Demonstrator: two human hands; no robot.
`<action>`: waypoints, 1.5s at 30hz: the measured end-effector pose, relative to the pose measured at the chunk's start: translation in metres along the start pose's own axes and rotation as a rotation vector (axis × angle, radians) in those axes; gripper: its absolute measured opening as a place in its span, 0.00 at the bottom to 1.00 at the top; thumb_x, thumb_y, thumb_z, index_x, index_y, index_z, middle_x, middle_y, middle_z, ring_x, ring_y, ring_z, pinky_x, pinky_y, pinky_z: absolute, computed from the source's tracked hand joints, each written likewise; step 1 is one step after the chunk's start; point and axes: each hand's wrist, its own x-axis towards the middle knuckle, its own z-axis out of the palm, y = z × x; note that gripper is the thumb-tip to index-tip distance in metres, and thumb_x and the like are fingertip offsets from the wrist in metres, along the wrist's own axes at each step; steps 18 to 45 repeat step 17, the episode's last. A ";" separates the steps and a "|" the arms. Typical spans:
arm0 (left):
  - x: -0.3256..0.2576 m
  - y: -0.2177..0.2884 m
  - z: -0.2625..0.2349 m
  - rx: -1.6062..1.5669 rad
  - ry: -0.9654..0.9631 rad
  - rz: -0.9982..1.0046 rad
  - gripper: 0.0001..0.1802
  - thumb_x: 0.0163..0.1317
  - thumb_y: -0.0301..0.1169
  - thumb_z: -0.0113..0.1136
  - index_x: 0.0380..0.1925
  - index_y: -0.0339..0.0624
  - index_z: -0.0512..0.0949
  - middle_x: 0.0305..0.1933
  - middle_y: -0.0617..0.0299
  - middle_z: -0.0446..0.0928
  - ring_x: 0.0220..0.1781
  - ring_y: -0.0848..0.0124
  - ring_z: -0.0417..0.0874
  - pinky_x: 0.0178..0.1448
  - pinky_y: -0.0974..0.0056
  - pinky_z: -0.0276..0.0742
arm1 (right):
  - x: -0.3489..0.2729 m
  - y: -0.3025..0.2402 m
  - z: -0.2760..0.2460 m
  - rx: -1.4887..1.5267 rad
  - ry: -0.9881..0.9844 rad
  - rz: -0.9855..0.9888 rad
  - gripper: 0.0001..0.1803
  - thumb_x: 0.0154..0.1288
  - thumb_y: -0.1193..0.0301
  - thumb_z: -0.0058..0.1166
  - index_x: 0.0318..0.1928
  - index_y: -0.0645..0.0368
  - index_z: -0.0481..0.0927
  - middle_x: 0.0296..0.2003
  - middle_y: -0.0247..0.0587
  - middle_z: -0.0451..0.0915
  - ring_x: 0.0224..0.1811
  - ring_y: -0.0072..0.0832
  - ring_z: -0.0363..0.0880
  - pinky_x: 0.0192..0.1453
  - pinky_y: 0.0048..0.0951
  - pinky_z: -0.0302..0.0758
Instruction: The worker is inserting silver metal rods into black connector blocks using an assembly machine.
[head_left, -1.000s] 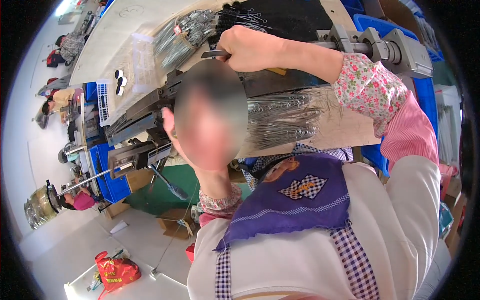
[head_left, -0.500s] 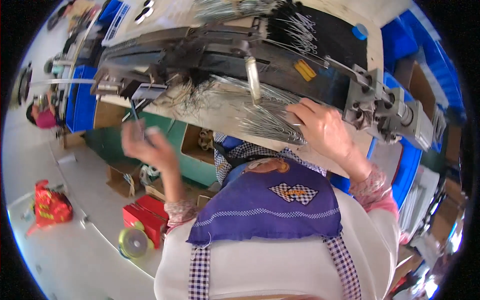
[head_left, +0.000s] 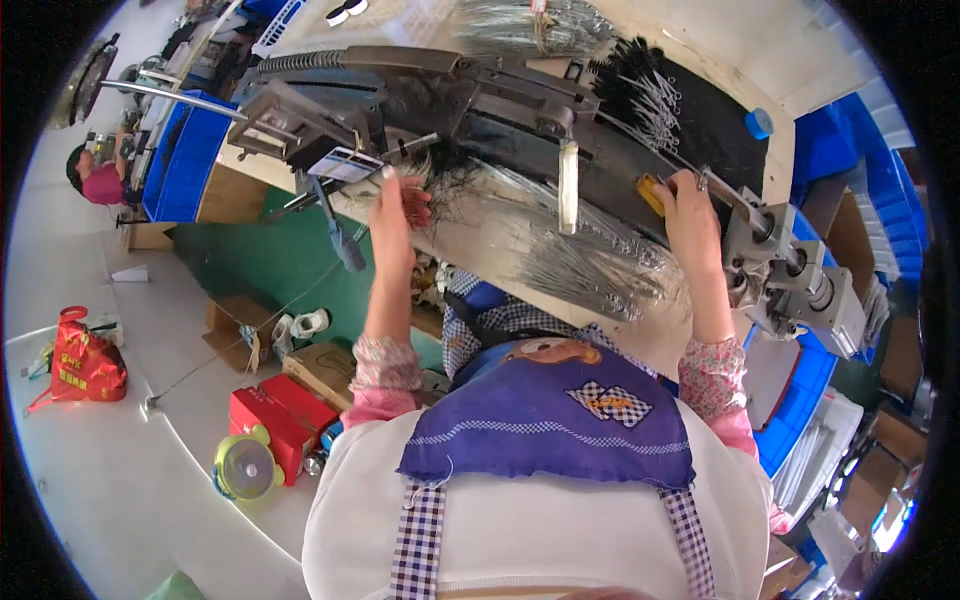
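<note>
My left hand (head_left: 393, 218) is at the bench's front edge, beside a tuft of dark loose bristles (head_left: 445, 180) under the machine (head_left: 400, 62). Its fingers are curled in; what they hold, if anything, I cannot make out. A grey-handled lever (head_left: 347, 245) hangs just left of it. My right hand (head_left: 692, 225) is by the metal chuck (head_left: 755, 222) at the machine's right end, fingers bent together near the rod. A yellow block (head_left: 652, 195) lies against its thumb side. Between my hands, thin looped metal wires (head_left: 590, 272) lie in a bundle on the bench.
Finished-looking black brushes with wire stems (head_left: 655, 105) lie on a dark mat, near a blue round cap (head_left: 758, 124). More wires (head_left: 535, 25) lie at the back. Blue bins (head_left: 180, 160) stand left and right. A person (head_left: 102, 180) sits far left.
My left hand has moved right, away from the lever, to the bristles. My right hand has left the wire bundle and gone up to the yellow block and chuck. The view has shifted.
</note>
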 end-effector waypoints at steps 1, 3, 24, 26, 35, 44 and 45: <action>0.016 0.000 -0.003 -0.183 -0.090 -0.140 0.28 0.69 0.53 0.47 0.40 0.37 0.81 0.27 0.62 0.79 0.24 0.77 0.75 0.28 0.71 0.68 | -0.003 0.000 -0.004 0.011 -0.055 0.034 0.13 0.69 0.64 0.48 0.45 0.61 0.75 0.38 0.54 0.78 0.38 0.50 0.80 0.40 0.44 0.78; 0.034 0.007 0.009 -0.122 -0.073 -0.181 0.28 0.66 0.54 0.52 0.39 0.37 0.82 0.24 0.66 0.77 0.23 0.77 0.72 0.26 0.73 0.67 | -0.005 0.000 0.001 0.005 -0.135 0.058 0.10 0.66 0.69 0.48 0.45 0.59 0.78 0.38 0.54 0.79 0.38 0.48 0.81 0.41 0.43 0.78; -0.027 0.039 0.062 -0.090 -0.312 0.250 0.34 0.73 0.46 0.45 0.68 0.31 0.57 0.41 0.54 0.81 0.20 0.82 0.66 0.21 0.78 0.58 | -0.008 -0.016 0.005 0.021 -0.052 -0.023 0.18 0.58 0.73 0.51 0.50 0.61 0.73 0.43 0.52 0.78 0.44 0.46 0.81 0.41 0.40 0.80; -0.027 0.039 0.062 -0.090 -0.312 0.250 0.34 0.73 0.46 0.45 0.68 0.31 0.57 0.41 0.54 0.81 0.20 0.82 0.66 0.21 0.78 0.58 | -0.008 -0.016 0.005 0.021 -0.052 -0.023 0.18 0.58 0.73 0.51 0.50 0.61 0.73 0.43 0.52 0.78 0.44 0.46 0.81 0.41 0.40 0.80; -0.027 0.039 0.062 -0.090 -0.312 0.250 0.34 0.73 0.46 0.45 0.68 0.31 0.57 0.41 0.54 0.81 0.20 0.82 0.66 0.21 0.78 0.58 | -0.008 -0.016 0.005 0.021 -0.052 -0.023 0.18 0.58 0.73 0.51 0.50 0.61 0.73 0.43 0.52 0.78 0.44 0.46 0.81 0.41 0.40 0.80; -0.027 0.039 0.062 -0.090 -0.312 0.250 0.34 0.73 0.46 0.45 0.68 0.31 0.57 0.41 0.54 0.81 0.20 0.82 0.66 0.21 0.78 0.58 | -0.008 -0.016 0.005 0.021 -0.052 -0.023 0.18 0.58 0.73 0.51 0.50 0.61 0.73 0.43 0.52 0.78 0.44 0.46 0.81 0.41 0.40 0.80; -0.027 0.039 0.062 -0.090 -0.312 0.250 0.34 0.73 0.46 0.45 0.68 0.31 0.57 0.41 0.54 0.81 0.20 0.82 0.66 0.21 0.78 0.58 | -0.008 -0.016 0.005 0.021 -0.052 -0.023 0.18 0.58 0.73 0.51 0.50 0.61 0.73 0.43 0.52 0.78 0.44 0.46 0.81 0.41 0.40 0.80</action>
